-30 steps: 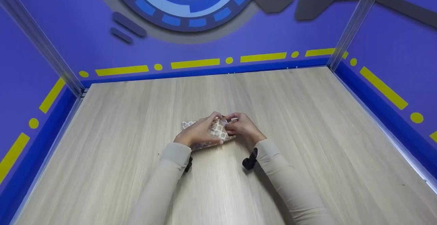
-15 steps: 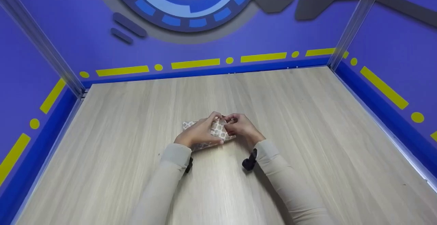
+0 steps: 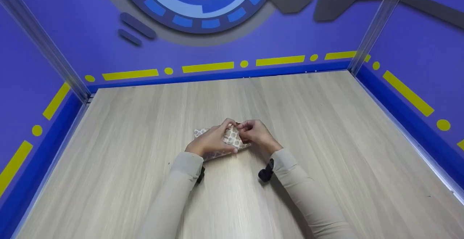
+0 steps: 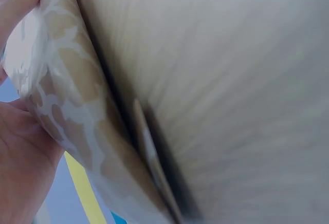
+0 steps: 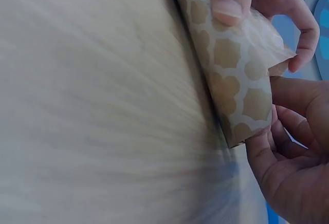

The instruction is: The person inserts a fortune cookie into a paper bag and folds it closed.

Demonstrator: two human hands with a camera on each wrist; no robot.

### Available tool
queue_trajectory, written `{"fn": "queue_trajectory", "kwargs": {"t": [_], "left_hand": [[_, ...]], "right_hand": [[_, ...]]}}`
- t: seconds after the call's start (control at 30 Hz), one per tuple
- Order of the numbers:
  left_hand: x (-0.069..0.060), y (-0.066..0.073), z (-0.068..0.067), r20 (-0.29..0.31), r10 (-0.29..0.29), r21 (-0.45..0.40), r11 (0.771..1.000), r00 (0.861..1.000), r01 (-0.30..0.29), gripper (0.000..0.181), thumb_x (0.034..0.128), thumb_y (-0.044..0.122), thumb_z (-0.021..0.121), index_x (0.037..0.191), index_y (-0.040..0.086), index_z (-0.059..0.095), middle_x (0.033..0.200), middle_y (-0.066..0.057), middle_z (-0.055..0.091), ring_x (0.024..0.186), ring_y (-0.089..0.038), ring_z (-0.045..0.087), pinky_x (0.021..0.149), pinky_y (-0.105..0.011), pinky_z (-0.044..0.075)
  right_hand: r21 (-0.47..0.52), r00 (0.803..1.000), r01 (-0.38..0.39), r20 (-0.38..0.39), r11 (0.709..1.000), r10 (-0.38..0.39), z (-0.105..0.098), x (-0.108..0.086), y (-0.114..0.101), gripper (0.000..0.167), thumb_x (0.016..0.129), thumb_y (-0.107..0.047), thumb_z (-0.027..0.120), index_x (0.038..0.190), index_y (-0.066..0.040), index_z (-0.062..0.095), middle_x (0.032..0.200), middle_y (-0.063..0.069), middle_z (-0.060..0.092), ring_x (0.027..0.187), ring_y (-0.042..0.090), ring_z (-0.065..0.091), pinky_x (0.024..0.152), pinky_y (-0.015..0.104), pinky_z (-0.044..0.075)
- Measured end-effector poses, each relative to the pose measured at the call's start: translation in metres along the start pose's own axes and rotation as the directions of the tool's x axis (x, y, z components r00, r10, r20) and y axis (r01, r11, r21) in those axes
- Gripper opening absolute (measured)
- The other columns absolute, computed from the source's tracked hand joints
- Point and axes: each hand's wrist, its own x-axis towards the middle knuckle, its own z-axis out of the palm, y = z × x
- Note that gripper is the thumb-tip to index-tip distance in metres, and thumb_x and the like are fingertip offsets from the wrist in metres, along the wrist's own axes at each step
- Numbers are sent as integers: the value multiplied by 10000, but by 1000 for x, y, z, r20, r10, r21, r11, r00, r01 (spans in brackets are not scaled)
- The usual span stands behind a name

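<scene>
White paper with a tan giraffe-like pattern (image 3: 232, 137) lies as a low, bulging packet near the table's middle. Whether it is a bag or a wrapping, I cannot tell. My left hand (image 3: 212, 139) grips it from above, thumb on the near side and fingers over the far side. At the packet's right end, my right hand (image 3: 256, 134) pinches the paper's edge. A reddish-brown patch shows beside those fingers. In the right wrist view, a thin flap of paper (image 5: 275, 49) sticks up between the left hand (image 5: 262, 3) and the right hand (image 5: 293, 152).
The packet rests on a wood-grain table (image 3: 145, 123). Purple-blue walls (image 3: 203, 56) with yellow dashes stand behind and at both sides. Black wrist mounts (image 3: 266, 173) hang below the sleeves. A thin edge (image 4: 154, 162) juts from the packet in the left wrist view.
My right fingers shift slightly at the packet's right end, and more of the reddish-brown patch shows there. The left hand and the packet stay almost still.
</scene>
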Motion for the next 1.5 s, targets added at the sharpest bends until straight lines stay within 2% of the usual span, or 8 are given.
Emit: {"fn": "queue_trajectory", "kwargs": {"t": [0.27,0.5,0.73,0.9,1.1,1.27,1.37,1.5], "left_hand": [[1,-2,0,-11,-8,11,1000,1000,8,784,701,416,832,1319,329,357,1088,-46,603,883,-191,591,755,-345,483],[2,-2,1,-13,-3,19,1000,1000,3,784,707,406,832,1324,318,356,1169,-94,606,983,-222,597,841,-402,489],[2,-1,2,-13,4,0,1000,1000,-4,814,710,382,835,1355,296,346,1218,-97,588,1001,-229,593,848,-397,488],[2,-1,2,-6,31,-27,999,1000,-31,813,714,326,843,1357,260,349,1222,-97,575,998,-220,588,852,-381,489],[3,2,4,-5,73,-51,996,997,-73,812,700,269,856,1346,239,364,1235,-77,558,1050,-210,574,908,-380,477],[4,3,6,-13,81,-49,995,997,-82,807,699,270,857,1339,230,367,1304,-48,524,1177,-206,532,1009,-387,426],[4,4,7,-16,73,-46,996,997,-73,801,702,271,852,1339,238,368,1307,-40,521,1185,-209,530,1017,-390,423],[4,5,8,-18,57,-51,997,998,-58,796,705,290,843,1346,265,370,1310,-28,518,1175,-203,529,1010,-387,427]], "right_hand": [[88,1000,-23,-3,996,23,-6,-2,-1,314,834,2,636,1142,59,636,877,103,684,695,108,608,636,244,515],[203,996,-90,44,975,82,-6,-1,1,387,999,-159,487,1313,65,509,1068,219,686,802,142,689,740,278,564],[381,978,-208,110,901,179,-7,-2,-2,632,1029,-389,379,1512,-29,189,1173,269,605,915,231,683,840,325,549],[445,968,-233,193,865,161,-6,-1,-3,648,1034,-438,284,1546,-111,58,1276,343,533,1071,332,645,903,355,526],[481,957,-235,265,845,116,0,-1,-4,738,992,-582,234,1549,-192,-55,1064,178,670,959,237,674,849,325,530],[469,947,-252,300,847,116,7,-2,-7,825,929,-704,193,1540,-236,-104,931,59,627,816,148,601,752,289,491],[467,944,-262,305,845,124,9,-1,-9,792,941,-685,157,1537,-242,-117,989,83,585,797,136,551,727,276,470],[462,946,-257,299,849,123,7,-2,-8,733,978,-618,133,1539,-215,-114,1274,158,499,942,155,557,785,282,475]]}}
